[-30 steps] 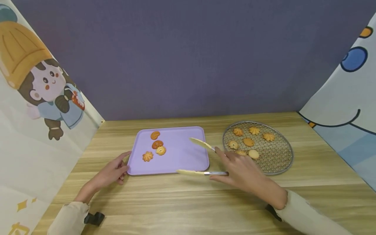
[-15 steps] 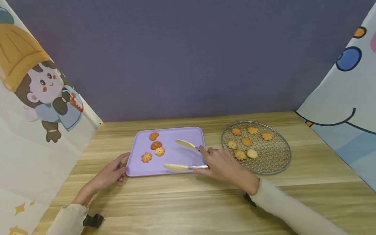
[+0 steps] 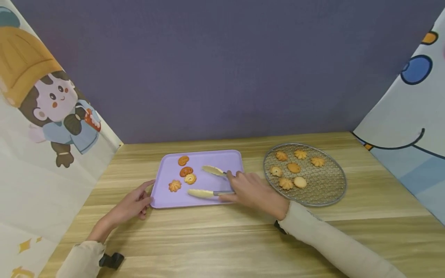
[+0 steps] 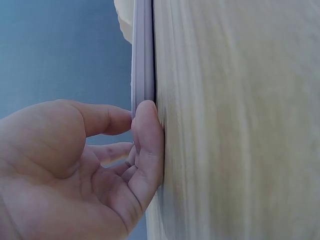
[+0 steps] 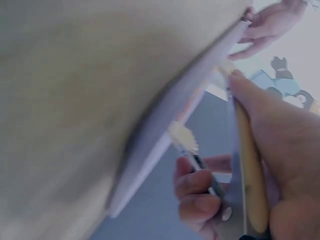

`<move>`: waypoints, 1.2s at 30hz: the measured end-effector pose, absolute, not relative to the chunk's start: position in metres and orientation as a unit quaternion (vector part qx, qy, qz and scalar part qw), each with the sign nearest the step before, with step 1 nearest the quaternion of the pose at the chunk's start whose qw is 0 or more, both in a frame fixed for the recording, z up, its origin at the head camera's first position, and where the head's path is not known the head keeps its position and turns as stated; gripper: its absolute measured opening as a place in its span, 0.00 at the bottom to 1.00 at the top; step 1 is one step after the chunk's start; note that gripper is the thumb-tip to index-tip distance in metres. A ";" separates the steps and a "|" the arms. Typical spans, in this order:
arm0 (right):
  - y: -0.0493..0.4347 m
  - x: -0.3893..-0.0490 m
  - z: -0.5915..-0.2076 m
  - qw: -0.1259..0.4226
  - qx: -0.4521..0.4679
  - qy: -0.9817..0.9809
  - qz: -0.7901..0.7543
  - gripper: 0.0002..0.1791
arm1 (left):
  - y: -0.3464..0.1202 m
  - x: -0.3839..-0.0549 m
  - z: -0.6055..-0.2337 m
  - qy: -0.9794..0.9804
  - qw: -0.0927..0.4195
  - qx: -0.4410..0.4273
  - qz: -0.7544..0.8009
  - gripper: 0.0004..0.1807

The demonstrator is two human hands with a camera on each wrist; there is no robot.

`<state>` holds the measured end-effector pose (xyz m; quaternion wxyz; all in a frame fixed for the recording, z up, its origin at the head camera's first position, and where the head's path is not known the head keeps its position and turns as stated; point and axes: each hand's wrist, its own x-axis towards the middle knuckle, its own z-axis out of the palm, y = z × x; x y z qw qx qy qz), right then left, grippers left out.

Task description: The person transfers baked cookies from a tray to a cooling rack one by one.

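Note:
My left hand (image 3: 130, 206) pinches the near left corner of a lilac tray (image 3: 226, 162) between thumb and fingers; the left wrist view shows the fingertips (image 4: 149, 125) at its rim. My right hand (image 3: 255, 193) holds a pair of tongs (image 3: 201, 193) with pale yellow tips, spread apart over the tray's right half. Nothing is between the tips. On the tray's left half lie two brown pretzel-shaped cookies (image 3: 186, 172), a pale round cookie (image 3: 190, 178) with a centre hole, and a flower-shaped cookie (image 3: 175, 185). In the right wrist view the tongs' handle (image 5: 247, 170) lies in my palm.
A round wire mesh rack (image 3: 328, 185) stands right of the tray, bearing several cookies, among them a plain round one (image 3: 300, 182) and an oval one (image 3: 293, 167). A dark wall (image 3: 222, 69) borders the wooden table (image 3: 194, 243) behind; printed panels flank both sides.
My right hand has moved left with the tongs, from beside the rack to over the tray. The tong tips have come somewhat closer together. The left hand stays at the tray corner.

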<state>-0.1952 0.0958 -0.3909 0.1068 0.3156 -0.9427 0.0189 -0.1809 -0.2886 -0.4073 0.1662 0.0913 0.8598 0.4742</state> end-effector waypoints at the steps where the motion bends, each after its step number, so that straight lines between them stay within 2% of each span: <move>1: 0.093 -0.196 -0.389 0.104 0.315 -0.943 0.019 0.48 | -0.288 -0.181 -0.408 0.858 0.166 0.092 0.476 0.35; 12: 0.063 -0.205 -0.374 0.097 0.310 -0.946 0.015 0.32 | -0.289 -0.182 -0.408 0.862 0.163 0.093 0.470 0.35; 20: 0.062 -0.204 -0.378 0.114 0.309 -0.944 0.014 0.23 | -0.288 -0.180 -0.407 0.869 0.155 0.096 0.459 0.35; 30: 0.071 -0.207 -0.380 0.096 0.310 -0.945 0.031 0.22 | -0.289 -0.183 -0.408 0.870 0.154 0.105 0.456 0.35; 36: 0.084 -0.210 -0.377 0.090 0.307 -0.947 0.021 0.25 | -0.292 -0.182 -0.413 0.863 0.163 0.103 0.467 0.35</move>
